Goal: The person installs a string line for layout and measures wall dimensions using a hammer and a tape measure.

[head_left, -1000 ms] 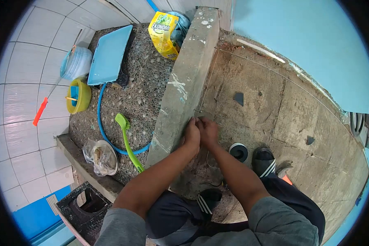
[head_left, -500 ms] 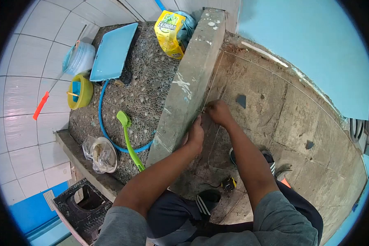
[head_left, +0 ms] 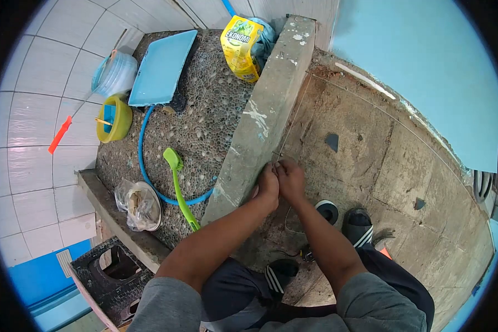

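A thin pale string (head_left: 296,113) runs beside the concrete ledge (head_left: 255,119) and reaches my hands. A small nail-like piece (head_left: 276,153) sticks out of the ledge's side just above them. My left hand (head_left: 268,185) is closed in a pinch at the string, close against the ledge. My right hand (head_left: 290,178) touches it from the right, its fingers also closed on the string. The fingertips partly hide what lies between them. Below my hands, a loose length of the string hangs in a loop near the floor.
Left of the ledge, a pebbled surface (head_left: 205,99) holds a green brush (head_left: 177,180), blue hose (head_left: 141,149), blue tray (head_left: 163,66), yellow tub (head_left: 116,119) and yellow pouch (head_left: 240,47). A tape measure (head_left: 306,254) and dark shards (head_left: 331,141) lie on the floor.
My right hand has come down and left, away from the nail-like piece, and now meets my left hand. The right foot has shifted, and the view has tilted slightly.
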Motion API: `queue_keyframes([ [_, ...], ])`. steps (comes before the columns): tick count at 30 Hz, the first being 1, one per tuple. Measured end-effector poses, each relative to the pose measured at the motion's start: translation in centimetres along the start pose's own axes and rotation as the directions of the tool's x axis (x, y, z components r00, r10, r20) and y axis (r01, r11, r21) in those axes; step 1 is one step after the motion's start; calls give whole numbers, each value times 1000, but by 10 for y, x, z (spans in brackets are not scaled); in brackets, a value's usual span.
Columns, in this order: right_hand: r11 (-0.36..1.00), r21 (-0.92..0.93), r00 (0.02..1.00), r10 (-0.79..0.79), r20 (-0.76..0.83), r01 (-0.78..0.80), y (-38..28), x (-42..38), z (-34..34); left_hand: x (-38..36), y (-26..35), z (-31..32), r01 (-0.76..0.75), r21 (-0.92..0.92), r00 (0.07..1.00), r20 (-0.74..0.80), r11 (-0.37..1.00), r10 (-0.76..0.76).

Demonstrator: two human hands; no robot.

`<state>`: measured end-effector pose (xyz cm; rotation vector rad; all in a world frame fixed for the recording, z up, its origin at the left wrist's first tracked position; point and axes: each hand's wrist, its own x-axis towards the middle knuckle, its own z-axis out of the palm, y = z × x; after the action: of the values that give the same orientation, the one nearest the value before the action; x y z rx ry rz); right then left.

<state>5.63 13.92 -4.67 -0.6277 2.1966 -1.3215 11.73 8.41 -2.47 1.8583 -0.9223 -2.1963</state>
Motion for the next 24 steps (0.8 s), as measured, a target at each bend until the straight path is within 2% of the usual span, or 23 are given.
queue_keyframes([
  [2, 943, 240, 972, 209, 109, -230, 4, 3, 3, 1, -2, 3, 16, 49, 992, -129, 999, -10],
  [3, 872, 345, 937, 300, 181, -346, 3, 5, 5, 11, -10, -2, -27, -1, 998, -58, 1000, 26],
  [5, 846, 338, 903, 334, 269, -413, 16, 18, 7, 42, -32, -16, -101, -109, 991, 81, 989, 111],
  [6, 833, 331, 884, 348, 311, -444, 25, 27, 6, 34, -26, -12, -44, -68, 998, 50, 997, 47],
  [8, 896, 244, 909, 297, 292, -371, 43, 42, 2, 3, -4, -3, 78, 14, 997, -22, 997, -78],
  [9, 923, 198, 921, 268, 284, -330, 49, 51, -2, -3, -1, 0, 68, 40, 997, -27, 997, -66],
  [11, 999, 31, 977, 5, 212, -11, 53, 66, -11, -10, 0, 4, 48, 89, 998, -39, 995, -45],
  [12, 987, -60, 971, -137, 194, 151, 53, 72, -14, -6, -2, 3, 21, 102, 1000, -25, 995, -19],
  [15, 946, -234, 959, -170, 226, 223, 11, 72, -40, 0, -6, 0, -20, 132, 1000, -12, 991, 22],
  [17, 945, -272, 976, -137, 170, 180, -6, 63, -44, -13, 2, 7, 2, 140, 999, -40, 990, 4],
  [20, 949, -266, 981, -139, 134, 171, -18, 49, -32, -6, -2, 1, -75, 153, 997, 45, 985, 69],
  [24, 945, -282, 985, -144, 94, 165, -18, 23, -13, 19, -14, -10, -9, -2, 997, 71, 1000, 9],
])
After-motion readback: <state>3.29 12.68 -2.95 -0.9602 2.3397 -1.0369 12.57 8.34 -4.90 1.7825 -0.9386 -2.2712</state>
